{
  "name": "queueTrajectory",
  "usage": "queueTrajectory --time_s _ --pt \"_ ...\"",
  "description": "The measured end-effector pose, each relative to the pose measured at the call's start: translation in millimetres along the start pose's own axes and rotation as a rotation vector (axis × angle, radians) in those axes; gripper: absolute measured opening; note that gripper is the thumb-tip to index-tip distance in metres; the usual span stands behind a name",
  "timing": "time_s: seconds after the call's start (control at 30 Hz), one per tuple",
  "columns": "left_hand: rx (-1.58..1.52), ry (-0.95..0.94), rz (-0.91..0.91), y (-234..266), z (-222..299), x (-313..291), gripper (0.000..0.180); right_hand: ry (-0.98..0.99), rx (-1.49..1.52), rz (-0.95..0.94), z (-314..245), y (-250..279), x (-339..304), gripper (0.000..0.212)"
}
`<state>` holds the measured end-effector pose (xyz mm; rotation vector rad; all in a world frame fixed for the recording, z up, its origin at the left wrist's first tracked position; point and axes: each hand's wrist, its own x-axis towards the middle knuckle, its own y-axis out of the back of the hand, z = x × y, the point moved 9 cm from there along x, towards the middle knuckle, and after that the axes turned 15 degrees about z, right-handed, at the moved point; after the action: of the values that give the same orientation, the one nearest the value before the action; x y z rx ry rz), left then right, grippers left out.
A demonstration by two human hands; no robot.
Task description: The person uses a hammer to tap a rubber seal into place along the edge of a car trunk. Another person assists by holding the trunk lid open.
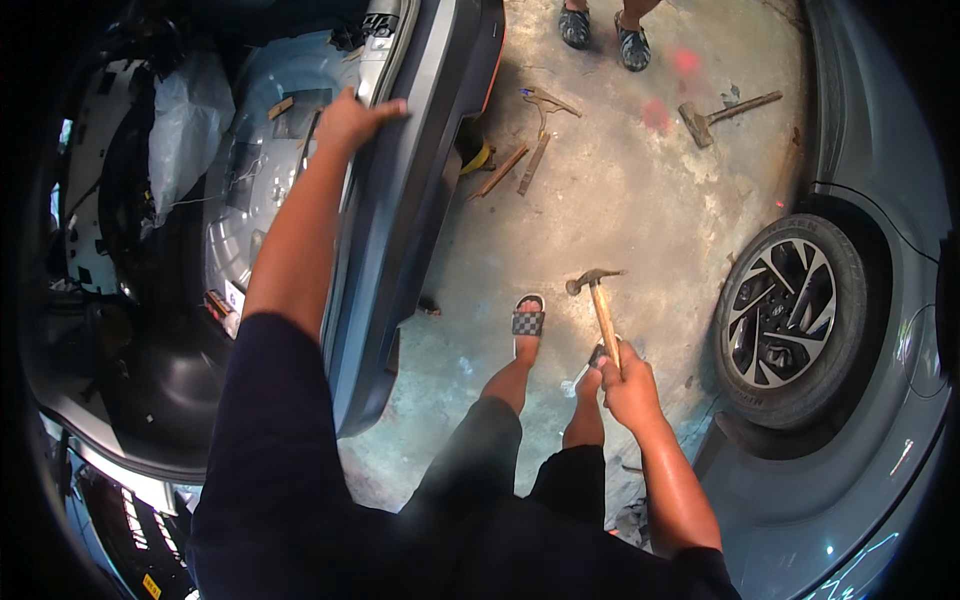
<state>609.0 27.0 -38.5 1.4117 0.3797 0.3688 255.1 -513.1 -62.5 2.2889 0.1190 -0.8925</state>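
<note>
My right hand [630, 388] is wrapped round the wooden handle of a claw hammer [604, 315]. The hammer's metal head points away from me, above the concrete floor. To the left, my left hand [350, 122] rests at the edge of an open car boot, on the rear sill [418, 60]. One digit stretches out to the right over the sill, and it holds nothing that I can see; its other fingers are partly hidden. Inside the boot, the bare metal floor [262, 190] shows below that hand.
A sledgehammer [700, 125], another hammer [548, 100] and wooden sticks [500, 172] lie on the floor [600, 220]. Another person's feet in dark clogs [632, 48] stand at the far side. A grey car with its wheel [782, 312] is at right. Clear plastic sheeting [190, 125] hangs in the boot.
</note>
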Motion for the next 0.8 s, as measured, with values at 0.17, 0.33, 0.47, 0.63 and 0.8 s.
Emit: queueTrajectory --time_s 0.17,0.33,0.47,0.63,0.8 --pt "0.116 0.003 0.136 9.8 -87.3 -166.4 0.157 0.000 0.131 0.046 2.8 6.5 -10.8 0.026" --pt "0.054 -0.134 0.405 11.2 -102.1 -182.7 0.117 -0.046 0.024 -0.033 -6.8 9.0 -5.9 0.030" --pt "0.129 -0.277 0.524 27.8 -74.3 -188.3 0.100 0.009 0.041 -0.040 12.5 4.4 -23.8 0.032" --pt "0.016 -0.079 0.325 1.2 -6.9 -113.5 0.063 0.014 0.065 -0.044 14.8 31.5 -49.7 0.026" --pt "-0.049 0.078 0.279 14.6 34.0 -127.5 0.013 -0.113 0.007 -0.102 44.9 52.1 -67.2 0.015"
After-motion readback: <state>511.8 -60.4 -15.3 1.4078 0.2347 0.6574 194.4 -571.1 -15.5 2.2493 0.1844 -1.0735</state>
